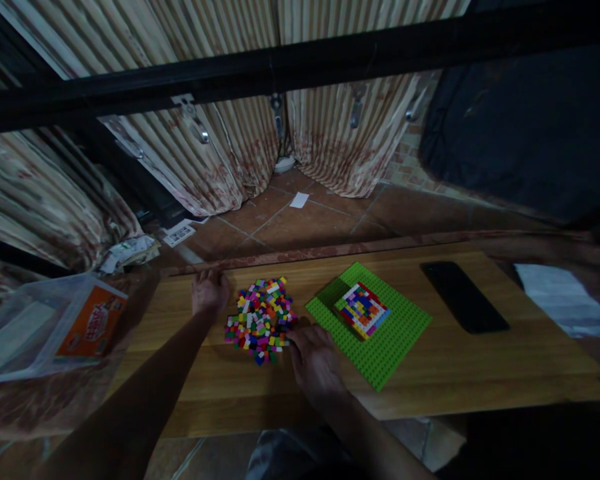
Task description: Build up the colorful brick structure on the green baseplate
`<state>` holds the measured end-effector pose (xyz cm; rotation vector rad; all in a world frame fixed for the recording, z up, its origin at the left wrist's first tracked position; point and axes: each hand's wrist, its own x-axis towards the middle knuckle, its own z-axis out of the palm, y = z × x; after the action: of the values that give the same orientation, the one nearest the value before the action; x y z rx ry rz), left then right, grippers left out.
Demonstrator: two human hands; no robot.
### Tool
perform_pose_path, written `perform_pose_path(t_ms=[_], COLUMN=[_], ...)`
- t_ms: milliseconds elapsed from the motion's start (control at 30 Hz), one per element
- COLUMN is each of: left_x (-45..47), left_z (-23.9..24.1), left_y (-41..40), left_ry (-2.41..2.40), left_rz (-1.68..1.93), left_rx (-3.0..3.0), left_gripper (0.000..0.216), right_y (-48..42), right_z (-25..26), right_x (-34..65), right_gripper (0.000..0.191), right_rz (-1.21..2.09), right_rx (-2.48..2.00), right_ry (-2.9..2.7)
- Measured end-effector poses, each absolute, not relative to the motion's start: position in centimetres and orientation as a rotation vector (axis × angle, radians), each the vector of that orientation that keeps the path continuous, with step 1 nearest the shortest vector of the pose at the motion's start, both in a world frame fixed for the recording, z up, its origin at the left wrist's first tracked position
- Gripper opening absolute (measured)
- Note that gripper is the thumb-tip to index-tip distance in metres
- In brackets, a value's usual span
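Observation:
A loose pile of small coloured building bricks (pixel 263 317) lies on the wooden table. My left hand (pixel 210 291) rests on the tabletop left of the pile, near the far edge, fingers loosely apart and holding nothing I can see. At the pile's right edge, my right hand (pixel 316 360) has its fingertips bent together among the bricks; what they pinch is hidden. Right of that hand lies a green studded baseplate (pixel 380 360), turned cornerwise. A raised block built of multicoloured bricks (pixel 364 309) stands on it, with white, red and yellow along its edges.
A black phone-like slab (pixel 464 297) lies at the right of the table (pixel 530 360). Beyond the left end stands a clear plastic bin (pixel 35 327) with an orange label. Striped curtains (pixel 220 153) hang behind a dark rail (pixel 300 63). Papers (pixel 299 200) lie on the tiled floor.

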<state>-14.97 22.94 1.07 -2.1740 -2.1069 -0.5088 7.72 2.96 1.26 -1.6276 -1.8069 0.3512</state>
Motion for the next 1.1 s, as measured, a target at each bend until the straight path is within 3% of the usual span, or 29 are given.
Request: perform_pose_path(t_ms=[533, 1100], left_x=[-15.1, -15.1], left_z=[0.9, 0.7], left_y=[23.0, 23.1], left_ry=[-2.059, -2.095], left_rz=[-0.487, -0.534], left_rx=[-2.183, -2.183], left_gripper=[0.033, 0.032], right_y=[2.9, 2.1], right_z=[1.5, 1.3], right_x=[7.2, 8.0], right_gripper=[0.018, 0.013], right_rz=[0.41, 0.344], right_rx=[-1.448, -1.567], right_ry=[-1.886, -1.902])
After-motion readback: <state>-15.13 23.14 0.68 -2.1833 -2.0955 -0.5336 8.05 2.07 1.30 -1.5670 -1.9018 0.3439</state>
